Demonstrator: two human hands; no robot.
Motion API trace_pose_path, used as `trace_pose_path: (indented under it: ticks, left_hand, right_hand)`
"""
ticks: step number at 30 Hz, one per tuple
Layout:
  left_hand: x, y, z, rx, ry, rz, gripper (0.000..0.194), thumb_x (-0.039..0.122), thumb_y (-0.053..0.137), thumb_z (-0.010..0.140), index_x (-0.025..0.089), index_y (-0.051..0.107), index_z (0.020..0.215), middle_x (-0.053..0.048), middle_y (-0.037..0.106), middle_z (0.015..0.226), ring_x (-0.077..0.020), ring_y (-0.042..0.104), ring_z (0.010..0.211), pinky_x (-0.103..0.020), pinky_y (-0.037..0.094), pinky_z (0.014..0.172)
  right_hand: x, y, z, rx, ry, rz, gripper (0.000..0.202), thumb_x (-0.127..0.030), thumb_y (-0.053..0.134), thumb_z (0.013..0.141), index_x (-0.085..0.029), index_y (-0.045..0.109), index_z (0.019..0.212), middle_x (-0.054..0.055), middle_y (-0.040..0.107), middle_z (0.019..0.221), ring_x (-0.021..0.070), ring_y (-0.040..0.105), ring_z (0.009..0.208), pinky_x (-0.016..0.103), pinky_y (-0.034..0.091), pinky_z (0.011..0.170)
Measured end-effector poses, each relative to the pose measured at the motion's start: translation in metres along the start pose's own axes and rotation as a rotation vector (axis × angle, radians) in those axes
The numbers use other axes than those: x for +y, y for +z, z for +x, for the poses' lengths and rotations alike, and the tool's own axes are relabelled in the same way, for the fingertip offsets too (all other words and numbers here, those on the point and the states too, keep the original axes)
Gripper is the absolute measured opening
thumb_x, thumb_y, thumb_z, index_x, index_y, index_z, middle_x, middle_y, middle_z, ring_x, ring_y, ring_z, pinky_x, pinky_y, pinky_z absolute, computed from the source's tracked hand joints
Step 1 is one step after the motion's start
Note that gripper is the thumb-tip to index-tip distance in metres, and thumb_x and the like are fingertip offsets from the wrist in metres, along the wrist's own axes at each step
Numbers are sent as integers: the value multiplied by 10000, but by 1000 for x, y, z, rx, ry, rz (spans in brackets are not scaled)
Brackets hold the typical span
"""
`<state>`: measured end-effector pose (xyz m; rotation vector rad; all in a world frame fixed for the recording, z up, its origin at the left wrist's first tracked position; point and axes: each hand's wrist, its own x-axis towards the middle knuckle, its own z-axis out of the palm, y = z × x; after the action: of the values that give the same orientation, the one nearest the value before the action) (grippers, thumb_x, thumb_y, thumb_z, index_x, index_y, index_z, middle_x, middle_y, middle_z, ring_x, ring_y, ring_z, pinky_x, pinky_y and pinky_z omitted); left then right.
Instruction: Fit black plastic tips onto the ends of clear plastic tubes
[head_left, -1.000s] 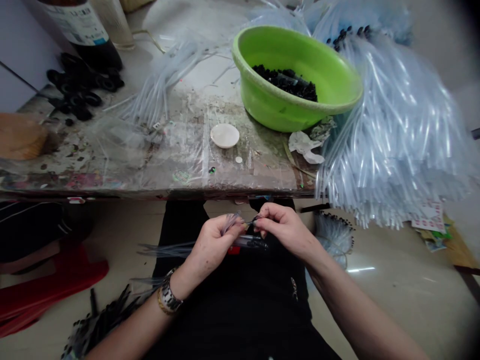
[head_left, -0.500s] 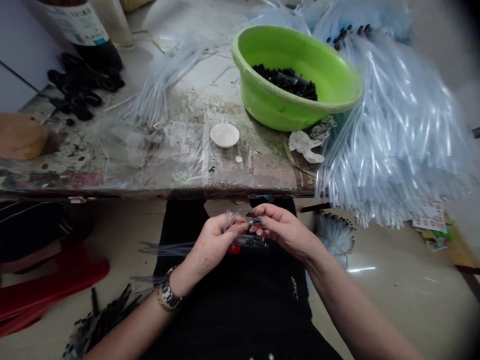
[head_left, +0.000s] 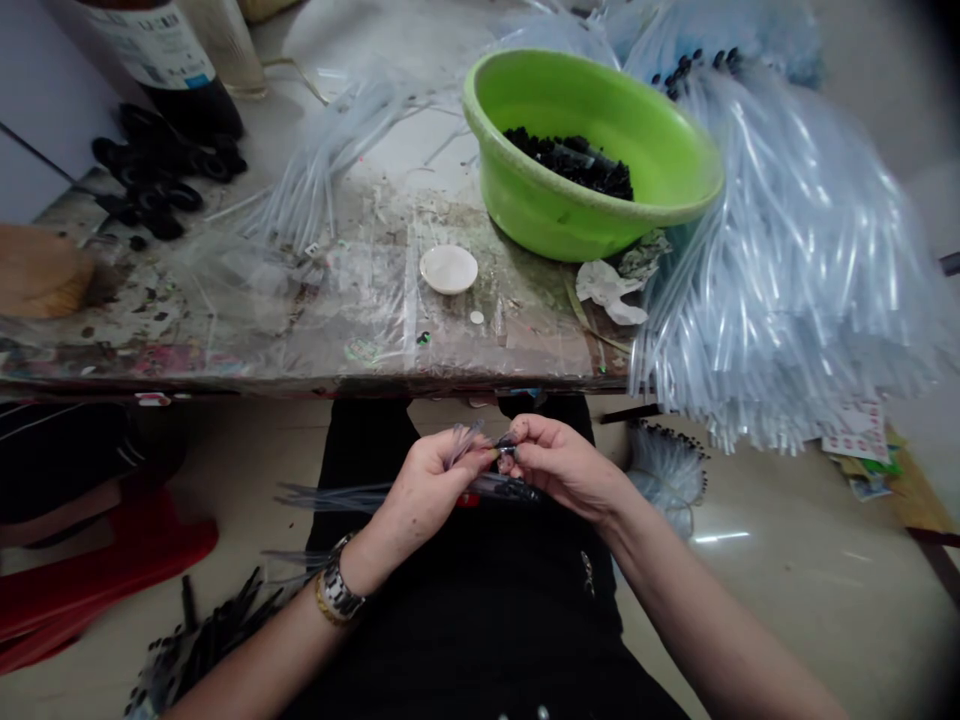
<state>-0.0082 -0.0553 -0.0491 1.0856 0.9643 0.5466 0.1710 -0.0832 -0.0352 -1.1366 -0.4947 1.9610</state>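
Observation:
Above my lap, my left hand is closed around several thin clear plastic tubes, whose long ends stick out to the left past the wrist. Black ends of some tubes show below the fingers on the right. My right hand pinches a small black piece at the end of a tube, right against the left fingertips. Its fingertips are stained black. Whether the black piece is fully on the tube cannot be made out.
On the worktable stand a green basin with small black pieces, a white dish and a dark bottle. A large bundle of clear tubes hangs over the right edge. A red stool is at lower left.
My right fingers have closed in on the black piece at the tube end, curling tighter around it. The left hand stays in nearly the same place with its tubes.

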Motion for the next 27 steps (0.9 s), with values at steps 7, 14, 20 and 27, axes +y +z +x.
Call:
trace_pose_path:
  ticks: [7, 14, 20, 27]
  left_hand:
    - [-2, 1, 0, -1, 4, 11, 201, 330, 620, 816, 153, 611, 721, -6, 597, 685, -113, 517, 612, -219, 432, 571]
    - [2, 3, 1, -14, -26, 6, 190, 309, 630, 800, 143, 622, 708, -9, 600, 662, -105, 503, 576, -209, 406, 529]
    - [10, 4, 2, 7, -85, -29, 172, 314, 662, 759, 144, 633, 757, 7, 601, 668, -89, 500, 538, -194, 387, 482]
    - [7, -2, 2, 20, -102, -85, 195, 334, 656, 759, 159, 609, 833, 43, 542, 636, -71, 472, 489, -182, 397, 450]
  right_hand:
    - [2, -1, 1, 8, 18, 11, 267, -252, 806, 645, -163, 563, 710, -25, 634, 624, 65, 560, 553, 197, 472, 598]
    - [1, -3, 1, 10, 16, -24, 271, -282, 797, 658, -167, 556, 705, -28, 616, 606, 78, 562, 562, 210, 471, 593]
    - [-10, -5, -1, -25, -25, -204, 198, -296, 707, 745, -177, 559, 801, -26, 598, 683, 83, 547, 606, 215, 460, 596]
    - [-29, -3, -5, -79, -92, -683, 60, -228, 592, 784, -180, 557, 774, -33, 547, 693, 105, 521, 660, 236, 436, 639]
